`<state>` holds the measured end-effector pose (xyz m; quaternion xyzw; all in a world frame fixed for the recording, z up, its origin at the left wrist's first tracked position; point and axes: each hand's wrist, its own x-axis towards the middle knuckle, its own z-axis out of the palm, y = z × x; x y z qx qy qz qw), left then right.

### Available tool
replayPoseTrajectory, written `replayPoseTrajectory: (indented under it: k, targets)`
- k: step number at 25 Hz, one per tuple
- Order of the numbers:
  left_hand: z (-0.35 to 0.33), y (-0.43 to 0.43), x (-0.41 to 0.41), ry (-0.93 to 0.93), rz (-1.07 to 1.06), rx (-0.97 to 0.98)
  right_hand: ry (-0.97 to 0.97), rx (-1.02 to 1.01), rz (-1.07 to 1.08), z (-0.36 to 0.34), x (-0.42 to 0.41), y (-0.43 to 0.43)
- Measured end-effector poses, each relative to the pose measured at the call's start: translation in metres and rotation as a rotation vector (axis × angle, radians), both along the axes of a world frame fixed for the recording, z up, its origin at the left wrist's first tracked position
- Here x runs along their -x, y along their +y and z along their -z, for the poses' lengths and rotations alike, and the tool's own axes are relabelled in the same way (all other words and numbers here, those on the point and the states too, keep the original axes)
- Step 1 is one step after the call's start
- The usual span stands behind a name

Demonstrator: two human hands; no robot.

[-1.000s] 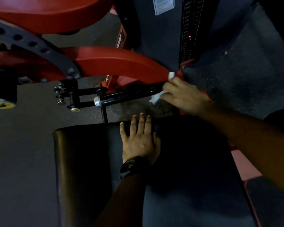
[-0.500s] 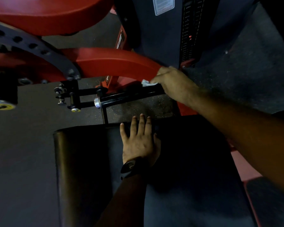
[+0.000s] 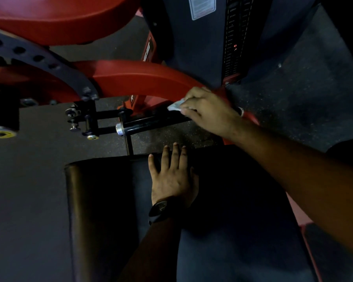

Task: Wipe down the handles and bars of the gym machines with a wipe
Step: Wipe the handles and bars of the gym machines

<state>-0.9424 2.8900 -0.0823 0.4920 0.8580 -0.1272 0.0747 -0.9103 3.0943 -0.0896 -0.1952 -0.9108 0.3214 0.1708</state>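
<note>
My right hand (image 3: 207, 111) grips a small white wipe (image 3: 174, 105) and holds it against the upper side of a black bar (image 3: 151, 124) of the gym machine, just below the curved red frame arm (image 3: 135, 77). The bar ends at the left in a silver collar (image 3: 119, 128). My left hand (image 3: 172, 176), with a dark watch on the wrist, rests flat with straight fingers on the black padded seat (image 3: 102, 200), below the bar.
A dark weight-stack housing (image 3: 202, 49) with a white label stands behind the bar. A black perforated adjustment plate (image 3: 41, 60) and pins (image 3: 74, 121) lie at the left. A red pad (image 3: 59, 15) hangs at the top left. Speckled rubber floor (image 3: 293, 102) surrounds the machine.
My right hand with the wipe has slid left and up along the black bar from its right end. My left hand has stayed on the seat.
</note>
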Motion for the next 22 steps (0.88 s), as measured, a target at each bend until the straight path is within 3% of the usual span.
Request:
replayPoseTrajectory:
  k: [2, 4, 6, 8, 10, 12, 18, 22]
  targets:
    - [0.001, 0.002, -0.002, -0.028, -0.015, 0.011, 0.054, -0.042, 0.22, 0.002, -0.015, -0.004]
    - [0.001, 0.001, 0.0, -0.015, -0.007, -0.014, 0.12, 0.239, 0.609, 0.005, -0.02, -0.026]
    - [0.001, 0.0, 0.001, -0.008, -0.002, -0.003, 0.305, 0.93, 1.002, -0.003, -0.008, -0.056]
    - [0.002, 0.001, 0.0, 0.006, 0.007, 0.004, 0.552, 1.655, 1.115, -0.019, 0.009, -0.071]
    - [0.004, 0.001, -0.001, 0.015, 0.005, -0.003, 0.607, 2.017, 1.116, -0.032, 0.015, -0.073]
    - [0.003, 0.001, -0.001, 0.02, 0.002, -0.014, 0.62, 2.113, 1.126, -0.038, 0.013, -0.064]
    - [-0.002, 0.002, -0.002, -0.034, -0.009, 0.04, 0.685, 2.142, 1.109, -0.031, 0.008, -0.062]
    - [-0.003, 0.004, -0.002, -0.05, -0.027, 0.034, 0.549, 1.893, 1.149, -0.032, -0.002, -0.056]
